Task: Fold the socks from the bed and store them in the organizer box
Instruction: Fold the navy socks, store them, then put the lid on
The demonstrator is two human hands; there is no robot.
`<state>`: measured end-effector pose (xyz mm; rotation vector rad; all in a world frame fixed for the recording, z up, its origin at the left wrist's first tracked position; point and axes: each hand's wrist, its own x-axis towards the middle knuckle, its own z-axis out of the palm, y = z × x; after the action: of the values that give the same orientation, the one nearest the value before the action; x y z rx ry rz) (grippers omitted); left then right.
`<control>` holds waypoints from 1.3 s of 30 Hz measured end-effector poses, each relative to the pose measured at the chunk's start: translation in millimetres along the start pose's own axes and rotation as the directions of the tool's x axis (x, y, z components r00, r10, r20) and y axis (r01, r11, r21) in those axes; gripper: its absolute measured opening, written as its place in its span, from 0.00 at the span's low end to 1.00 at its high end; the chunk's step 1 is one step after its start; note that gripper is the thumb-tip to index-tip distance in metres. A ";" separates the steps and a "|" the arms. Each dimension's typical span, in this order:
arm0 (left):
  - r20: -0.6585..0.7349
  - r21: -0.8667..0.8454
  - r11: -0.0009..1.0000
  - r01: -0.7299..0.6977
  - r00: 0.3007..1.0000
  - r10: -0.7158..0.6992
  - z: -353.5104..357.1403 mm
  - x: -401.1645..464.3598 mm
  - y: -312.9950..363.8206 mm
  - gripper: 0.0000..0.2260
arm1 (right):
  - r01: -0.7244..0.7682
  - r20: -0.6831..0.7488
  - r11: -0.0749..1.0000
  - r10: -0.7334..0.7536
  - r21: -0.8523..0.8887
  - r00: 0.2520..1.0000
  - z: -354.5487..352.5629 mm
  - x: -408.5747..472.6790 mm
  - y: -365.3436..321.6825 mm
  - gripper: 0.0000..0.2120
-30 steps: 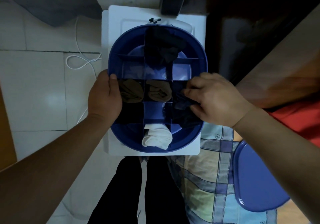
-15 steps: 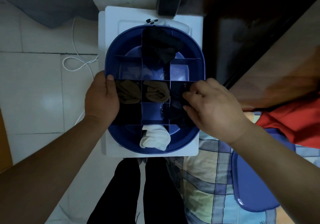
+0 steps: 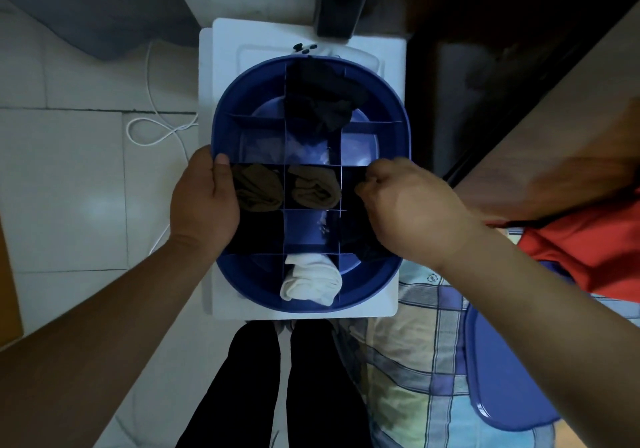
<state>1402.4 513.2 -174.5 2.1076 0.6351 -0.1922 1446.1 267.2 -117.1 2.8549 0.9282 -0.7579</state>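
Socks already rolled sit in the blue organizer box (image 3: 225, 125), which rests on a white stand (image 3: 221, 52) beside the bed (image 3: 415, 361): two brown bundles (image 3: 258, 189) (image 3: 313, 188) side by side in the middle row, a white bundle (image 3: 311, 276) in the near centre cell, and a loose black sock (image 3: 322, 97) draped over the far centre cells. The left hand (image 3: 204, 201) grips the box's left rim, thumb hooked over the edge, steadying it. The right hand (image 3: 408, 208) is curled over the right middle cell, fingertips pressed down on something dark; whether it pinches a sock there cannot be told in the shadow. Socks of this kind are judged light, soft and springy: a roll tends to unfurl unless pushed fully below the thin dividers, which look flexible and likely to bow under force. The best hold is probably across the thick middle of a bundle, fold kept inward. The blue lid (image 3: 502, 378) lies on the bed, well apart from the box.
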 end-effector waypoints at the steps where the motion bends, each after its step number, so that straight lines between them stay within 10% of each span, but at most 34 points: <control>1: -0.001 0.007 1.000 0.000 1.000 0.000 -0.4 0.4 0.1 0.10 | -0.001 -0.047 1.000 0.002 0.012 0.999 1.4 -6.4 -2.9 0.11; 6: -0.005 0.017 1.000 -0.012 1.000 0.012 -0.1 0.9 0.1 0.11 | -0.058 0.155 0.989 0.037 0.136 0.987 12.8 -26.2 -25.4 0.39; 21: -0.008 0.032 0.999 -0.003 1.000 0.003 0.0 -0.4 3.1 0.12 | -0.117 0.212 0.960 0.063 0.254 0.975 11.9 -13.3 -31.1 0.43; 25: 0.051 0.032 0.999 0.008 0.999 -0.010 -6.7 -2.0 5.6 0.11 | -0.135 -0.074 0.858 0.196 0.496 0.978 11.3 -49.4 -33.4 0.32; 28: 0.133 -0.012 0.992 0.127 0.983 -0.124 -21.1 -15.0 -2.4 0.14 | -0.255 -0.221 0.723 0.493 0.642 0.842 39.0 -111.4 -34.6 0.21; 33: 0.243 -0.129 0.842 0.523 0.840 -0.485 -39.5 -60.6 -42.8 0.16 | -0.701 0.158 0.453 0.768 0.551 0.621 116.4 -221.9 -12.3 0.21; 39: 0.367 0.444 0.693 0.568 0.590 -0.719 -42.4 -130.4 -91.1 0.07 | -0.805 0.368 0.329 0.759 0.494 0.536 149.2 -286.4 -3.5 0.24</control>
<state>1240.4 541.7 -168.5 1.8412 1.0712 -1.3085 1178.2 86.8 -114.8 3.1161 -0.9722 -1.1084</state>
